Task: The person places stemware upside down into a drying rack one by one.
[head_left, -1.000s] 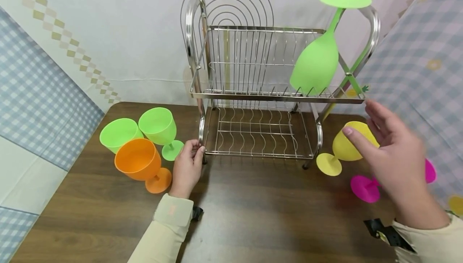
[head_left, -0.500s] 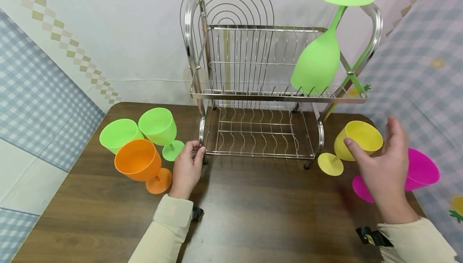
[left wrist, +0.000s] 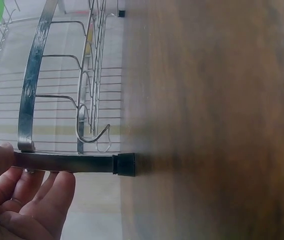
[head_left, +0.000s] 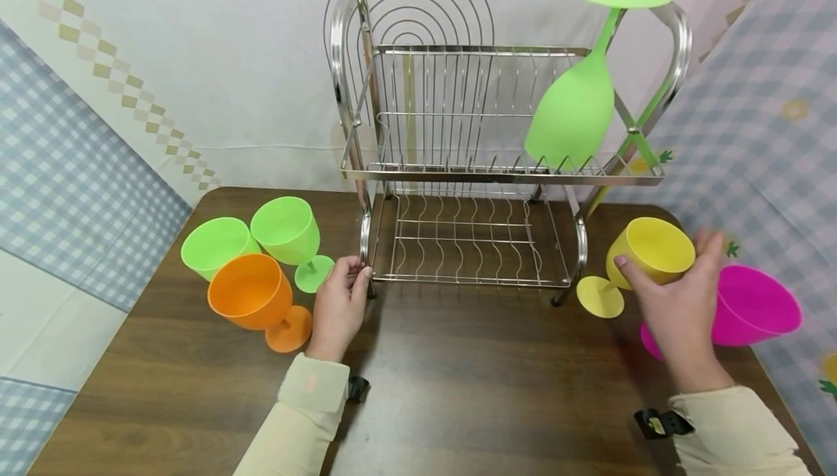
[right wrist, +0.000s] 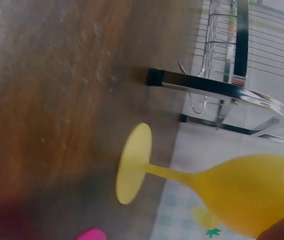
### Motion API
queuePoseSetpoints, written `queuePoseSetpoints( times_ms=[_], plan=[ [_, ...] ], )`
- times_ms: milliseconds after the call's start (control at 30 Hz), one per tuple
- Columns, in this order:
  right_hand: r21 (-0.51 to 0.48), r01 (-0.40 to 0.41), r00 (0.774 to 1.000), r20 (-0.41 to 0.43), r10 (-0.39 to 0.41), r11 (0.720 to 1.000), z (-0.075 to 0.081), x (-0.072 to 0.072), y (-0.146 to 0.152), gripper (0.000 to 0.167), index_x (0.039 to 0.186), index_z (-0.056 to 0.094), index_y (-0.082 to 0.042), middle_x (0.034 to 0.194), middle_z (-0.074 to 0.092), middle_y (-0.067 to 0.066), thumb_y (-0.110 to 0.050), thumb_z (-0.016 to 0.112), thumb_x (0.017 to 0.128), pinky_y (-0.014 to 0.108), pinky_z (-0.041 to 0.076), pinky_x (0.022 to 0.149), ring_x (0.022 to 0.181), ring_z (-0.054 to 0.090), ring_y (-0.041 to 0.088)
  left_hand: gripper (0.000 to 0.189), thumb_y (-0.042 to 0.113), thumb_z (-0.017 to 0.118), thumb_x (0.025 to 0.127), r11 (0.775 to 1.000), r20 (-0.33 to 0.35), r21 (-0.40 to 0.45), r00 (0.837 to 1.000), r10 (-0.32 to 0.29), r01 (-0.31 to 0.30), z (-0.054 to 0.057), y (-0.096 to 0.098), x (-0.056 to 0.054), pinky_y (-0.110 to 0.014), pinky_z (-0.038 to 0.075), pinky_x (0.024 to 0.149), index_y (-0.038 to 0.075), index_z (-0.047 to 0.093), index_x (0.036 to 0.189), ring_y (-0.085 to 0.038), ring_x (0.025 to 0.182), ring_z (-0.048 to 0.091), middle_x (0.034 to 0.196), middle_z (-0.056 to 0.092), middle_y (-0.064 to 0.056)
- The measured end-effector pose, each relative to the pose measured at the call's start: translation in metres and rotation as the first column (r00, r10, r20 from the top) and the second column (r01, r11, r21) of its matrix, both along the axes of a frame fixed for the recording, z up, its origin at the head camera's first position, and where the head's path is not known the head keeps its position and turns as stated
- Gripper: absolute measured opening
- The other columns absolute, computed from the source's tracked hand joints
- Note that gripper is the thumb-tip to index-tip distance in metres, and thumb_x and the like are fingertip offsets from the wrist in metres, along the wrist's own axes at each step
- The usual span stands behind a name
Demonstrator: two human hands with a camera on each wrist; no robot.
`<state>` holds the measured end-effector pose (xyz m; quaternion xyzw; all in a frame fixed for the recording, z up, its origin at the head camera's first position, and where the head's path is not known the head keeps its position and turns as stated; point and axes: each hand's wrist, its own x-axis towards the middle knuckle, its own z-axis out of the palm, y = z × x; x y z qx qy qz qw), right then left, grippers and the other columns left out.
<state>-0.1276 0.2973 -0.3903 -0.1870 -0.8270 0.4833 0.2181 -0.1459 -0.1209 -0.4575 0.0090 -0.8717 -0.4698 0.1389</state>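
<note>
The right wrist view shows the yellow cup's [right wrist: 244,187] whole stem [right wrist: 169,173], mostly hidden in the head view, which alone shows most of the right hand [head_left: 683,309]. The cup stands on the table [head_left: 471,389] between thumb and fingers [head_left: 711,247]; whether they grasp it cannot be told. The left hand [head_left: 338,309] pinches the rack's [head_left: 500,179] leg [left wrist: 71,163].

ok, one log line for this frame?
left hand: grips silver metal two-tier dish rack | right hand: at yellow stemmed goblet, contact unclear | upper tier: inverted green stemmed goblet
</note>
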Motion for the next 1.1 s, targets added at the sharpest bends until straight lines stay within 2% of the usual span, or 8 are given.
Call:
queuePoseSetpoints(
  times_ms=[100, 133, 233, 400, 600, 700, 933, 1100],
  plan=[
    [-0.024, 0.021, 1.0, 0.014, -0.021, 0.999, -0.008, -0.001, 0.0, 0.104, 0.155, 0.012, -0.031, 0.157, 0.032, 0.0, -0.025, 0.085, 0.081, 0.022, 0.028, 0.113, 0.132, 0.04, 0.016, 0.024, 0.019, 0.06, 0.103, 1.0, -0.002, 0.0, 1.0, -0.004, 0.004, -0.001, 0.0, 0.0, -0.045, 0.057, 0.093, -0.001, 0.06, 0.115, -0.034, 0.106, 0.069, 0.114, 0.066, -0.019],
    [-0.031, 0.025, 1.0, 0.016, -0.024, 0.999, -0.011, -0.001, 0.0, 0.11, 0.158, 0.005, -0.031, 0.16, 0.029, -0.001, -0.025, 0.084, 0.081, 0.02, 0.026, 0.115, 0.136, 0.037, 0.014, 0.023, 0.019, 0.06, 0.103, 1.0, -0.006, -0.001, 1.0, -0.004, 0.004, -0.001, 0.0, 0.0, -0.046, 0.057, 0.093, -0.001, 0.06, 0.115, -0.034, 0.106, 0.069, 0.114, 0.066, -0.019],
    [-0.035, 0.053, 0.998, 0.016, -0.053, 0.998, -0.019, -0.003, 0.0, 0.113, 0.159, 0.002, -0.029, 0.158, 0.032, 0.002, -0.027, 0.084, 0.081, 0.02, 0.022, 0.117, 0.141, 0.034, 0.015, 0.023, 0.018, 0.061, 0.102, 1.0, -0.01, 0.001, 1.0, -0.001, 0.001, -0.001, 0.0, 0.0, -0.046, 0.057, 0.094, -0.001, 0.06, 0.115, -0.034, 0.106, 0.069, 0.113, 0.066, -0.02],
    [-0.028, 0.099, 0.995, 0.025, -0.098, 0.995, -0.025, -0.005, 0.001, 0.101, 0.157, 0.02, -0.026, 0.148, 0.043, 0.007, -0.03, 0.085, 0.08, 0.026, 0.027, 0.116, 0.135, 0.041, 0.02, 0.022, 0.017, 0.062, 0.102, 1.0, -0.015, 0.001, 1.0, 0.004, -0.004, -0.002, 0.001, -0.001, -0.046, 0.057, 0.093, -0.001, 0.06, 0.114, -0.034, 0.106, 0.069, 0.113, 0.067, -0.019],
    [-0.017, 0.075, 0.997, -0.027, -0.076, 0.997, -0.025, -0.004, -0.001, 0.081, 0.145, 0.04, -0.023, 0.126, 0.051, -0.007, -0.025, 0.087, 0.079, 0.023, 0.04, 0.105, 0.118, 0.049, 0.011, 0.021, 0.016, 0.06, 0.102, 1.0, -0.025, 0.0, 1.0, 0.011, -0.011, -0.002, 0.001, 0.001, -0.047, 0.057, 0.092, -0.001, 0.061, 0.114, -0.035, 0.105, 0.069, 0.112, 0.067, -0.019],
    [-0.023, 0.06, 0.998, -0.036, -0.061, 0.998, -0.024, -0.002, -0.002, 0.08, 0.145, 0.041, -0.024, 0.125, 0.051, -0.01, -0.022, 0.087, 0.079, 0.022, 0.041, 0.106, 0.117, 0.05, 0.008, 0.021, 0.016, 0.061, 0.102, 1.0, -0.023, 0.004, 1.0, 0.015, -0.015, -0.001, 0.002, 0.001, -0.046, 0.058, 0.092, -0.001, 0.061, 0.114, -0.034, 0.104, 0.07, 0.112, 0.067, -0.019],
    [-0.018, 0.025, 0.999, -0.026, -0.026, 1.0, -0.019, 0.007, -0.005, 0.087, 0.15, 0.037, -0.024, 0.136, 0.05, -0.002, -0.016, 0.087, 0.079, 0.024, 0.04, 0.111, 0.124, 0.049, 0.011, 0.021, 0.015, 0.069, 0.097, 0.998, -0.058, 0.036, 0.996, 0.062, -0.06, 0.001, 0.001, 0.001, -0.042, 0.06, 0.085, 0.0, 0.068, 0.112, -0.03, 0.096, 0.072, 0.107, 0.073, -0.016],
    [-0.015, -0.004, 0.999, -0.049, 0.003, 1.0, -0.012, 0.017, -0.009, 0.09, 0.151, 0.037, -0.026, 0.135, 0.049, -0.004, -0.01, 0.087, 0.077, 0.018, 0.041, 0.108, 0.121, 0.049, 0.009, 0.023, 0.012, 0.073, 0.093, 0.996, -0.087, 0.076, 0.995, 0.053, -0.047, 0.01, 0.0, 0.003, -0.039, 0.061, 0.084, 0.0, 0.07, 0.113, -0.029, 0.097, 0.073, 0.107, 0.073, -0.016]
  ],
)
